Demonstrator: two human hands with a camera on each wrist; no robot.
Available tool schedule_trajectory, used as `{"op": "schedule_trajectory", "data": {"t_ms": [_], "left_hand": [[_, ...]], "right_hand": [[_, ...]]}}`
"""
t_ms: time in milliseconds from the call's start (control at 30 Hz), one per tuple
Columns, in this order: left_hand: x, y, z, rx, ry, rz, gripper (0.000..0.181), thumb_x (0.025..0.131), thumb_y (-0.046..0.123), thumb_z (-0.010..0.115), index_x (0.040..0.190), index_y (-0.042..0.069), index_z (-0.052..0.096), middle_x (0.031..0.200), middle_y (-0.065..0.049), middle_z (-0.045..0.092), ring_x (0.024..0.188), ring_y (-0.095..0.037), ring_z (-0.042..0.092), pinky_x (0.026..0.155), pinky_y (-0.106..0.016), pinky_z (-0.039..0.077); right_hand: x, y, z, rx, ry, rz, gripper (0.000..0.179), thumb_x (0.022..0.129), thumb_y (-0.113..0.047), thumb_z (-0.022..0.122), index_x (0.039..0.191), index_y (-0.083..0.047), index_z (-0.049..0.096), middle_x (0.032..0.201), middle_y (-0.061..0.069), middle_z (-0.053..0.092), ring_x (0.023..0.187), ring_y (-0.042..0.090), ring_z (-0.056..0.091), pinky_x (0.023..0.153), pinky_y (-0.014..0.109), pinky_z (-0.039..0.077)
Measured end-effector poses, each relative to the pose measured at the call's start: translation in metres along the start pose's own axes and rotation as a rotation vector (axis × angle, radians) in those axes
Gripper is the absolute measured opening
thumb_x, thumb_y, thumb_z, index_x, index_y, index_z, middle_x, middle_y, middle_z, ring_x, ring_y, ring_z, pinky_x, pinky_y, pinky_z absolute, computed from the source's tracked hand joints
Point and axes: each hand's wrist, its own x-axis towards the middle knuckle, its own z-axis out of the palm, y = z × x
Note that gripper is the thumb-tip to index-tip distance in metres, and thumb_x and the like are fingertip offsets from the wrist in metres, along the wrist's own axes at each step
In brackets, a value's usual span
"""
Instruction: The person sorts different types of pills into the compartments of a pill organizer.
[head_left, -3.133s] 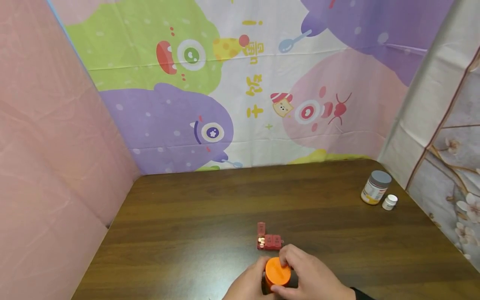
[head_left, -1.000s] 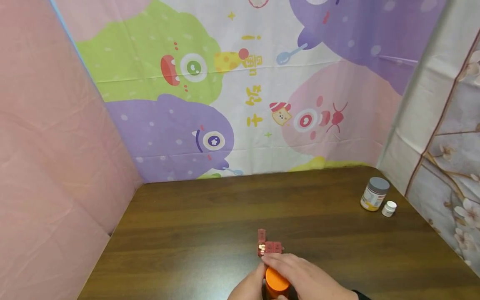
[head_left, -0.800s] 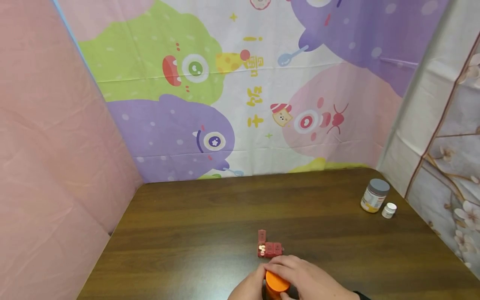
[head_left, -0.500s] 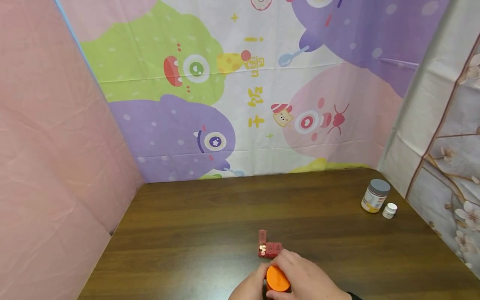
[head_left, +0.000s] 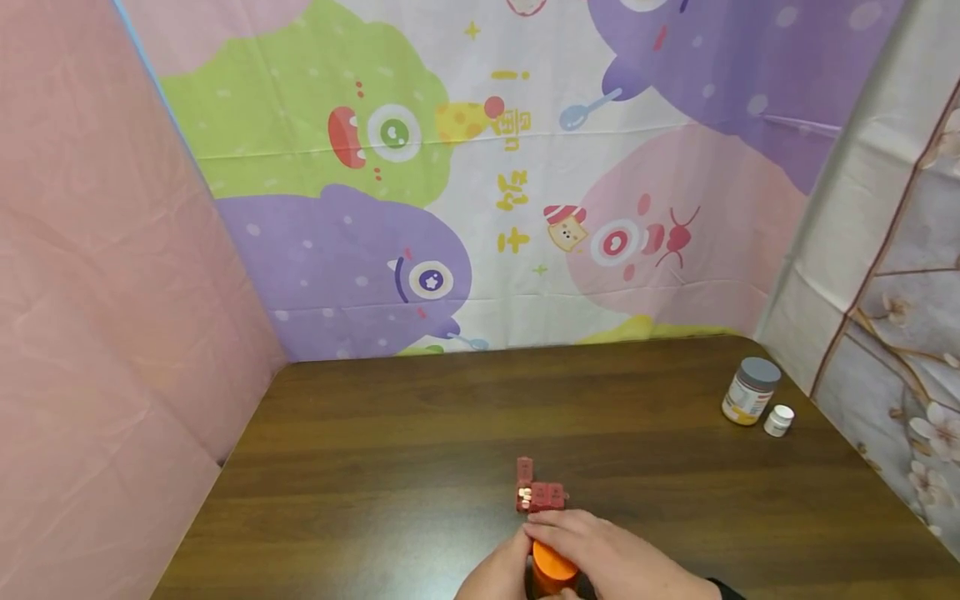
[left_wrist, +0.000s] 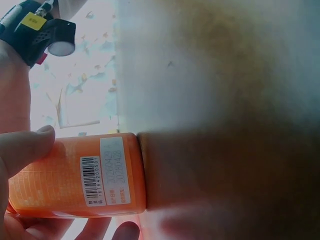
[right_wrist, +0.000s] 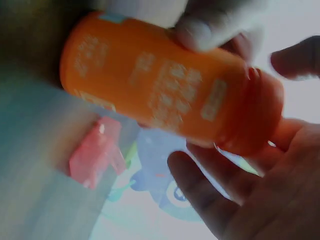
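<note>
An orange bottle (left_wrist: 65,175) with a barcode label stands upright on the table, its orange screw cap (head_left: 555,563) facing up. My left hand (head_left: 495,573) grips the bottle's body, thumb on one side and fingers on the other. My right hand (head_left: 618,554) is at the cap, fingers stretched along its far side. In the right wrist view its thumb (right_wrist: 297,57) stands apart from the cap, which is still on the bottle. Just beyond the hands lies a small red pill organizer (head_left: 547,496), one lid raised and several pale tablets (head_left: 524,498) in that compartment.
At the back right of the brown wooden table (head_left: 360,450) stand a jar (head_left: 750,393) with a grey lid and a small white bottle (head_left: 778,422). A cartoon-printed cloth (head_left: 480,175) hangs behind the table, with pink cloth (head_left: 135,333) on the left.
Half a second ago my right fingers and thumb were curled round the cap; now the fingers reach across its far side. My left hand stays on the bottle. The pill organizer has not moved.
</note>
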Motion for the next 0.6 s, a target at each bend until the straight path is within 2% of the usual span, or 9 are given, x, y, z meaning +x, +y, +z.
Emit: {"op": "schedule_trajectory", "data": {"t_ms": [133, 233, 367, 467, 533, 600], "left_hand": [[0.002, -0.001, -0.002, -0.029, -0.020, -0.028, 0.059, 0.084, 0.041, 0.078, 0.130, 0.016, 0.050, 0.114, 0.008, 0.062, 0.095, -0.003, 0.058, 0.091, -0.030, 0.051], [0.002, 0.000, -0.002, -0.049, -0.032, -0.058, 0.057, 0.083, 0.038, 0.079, 0.128, 0.017, 0.051, 0.110, 0.011, 0.061, 0.091, -0.002, 0.058, 0.089, -0.030, 0.051], [0.002, 0.001, -0.002, -0.048, -0.022, -0.086, 0.055, 0.080, 0.032, 0.083, 0.124, 0.017, 0.054, 0.105, 0.013, 0.061, 0.086, -0.002, 0.057, 0.086, -0.029, 0.051], [0.003, 0.001, -0.001, -0.052, -0.015, -0.081, 0.051, 0.080, 0.029, 0.083, 0.121, 0.017, 0.055, 0.100, 0.015, 0.061, 0.082, -0.001, 0.057, 0.082, -0.027, 0.051], [0.002, 0.002, -0.001, -0.050, -0.009, -0.079, 0.051, 0.081, 0.029, 0.083, 0.121, 0.018, 0.055, 0.100, 0.016, 0.061, 0.082, 0.000, 0.056, 0.081, -0.027, 0.051], [0.001, 0.002, -0.001, -0.039, 0.002, -0.074, 0.050, 0.081, 0.031, 0.082, 0.122, 0.019, 0.055, 0.100, 0.017, 0.061, 0.082, 0.000, 0.056, 0.081, -0.027, 0.051]], "right_hand": [[0.001, 0.001, -0.009, 0.014, -0.049, 0.039, 0.051, 0.093, -0.027, 0.066, 0.141, -0.015, 0.053, 0.135, -0.003, 0.058, 0.116, 0.015, 0.056, 0.097, 0.036, 0.050], [0.003, 0.000, -0.012, 0.052, -0.058, 0.102, 0.047, 0.093, -0.040, 0.067, 0.134, -0.018, 0.058, 0.124, -0.009, 0.059, 0.104, 0.008, 0.056, 0.089, 0.030, 0.052], [0.006, -0.004, -0.009, 0.058, -0.005, 0.222, 0.046, 0.086, -0.062, 0.066, 0.111, -0.023, 0.061, 0.096, -0.017, 0.054, 0.080, 0.001, 0.050, 0.070, 0.022, 0.047], [0.010, -0.009, -0.003, 0.025, 0.037, 0.349, 0.051, 0.080, -0.072, 0.064, 0.096, -0.025, 0.055, 0.079, -0.015, 0.047, 0.068, 0.003, 0.045, 0.059, 0.022, 0.040], [0.012, -0.010, 0.002, -0.001, 0.054, 0.406, 0.055, 0.078, -0.076, 0.062, 0.092, -0.024, 0.053, 0.075, -0.012, 0.043, 0.064, 0.005, 0.042, 0.055, 0.023, 0.037], [0.012, -0.011, 0.004, 0.000, 0.058, 0.422, 0.058, 0.078, -0.077, 0.060, 0.097, -0.023, 0.054, 0.079, -0.012, 0.046, 0.067, 0.006, 0.043, 0.055, 0.023, 0.039]]}}
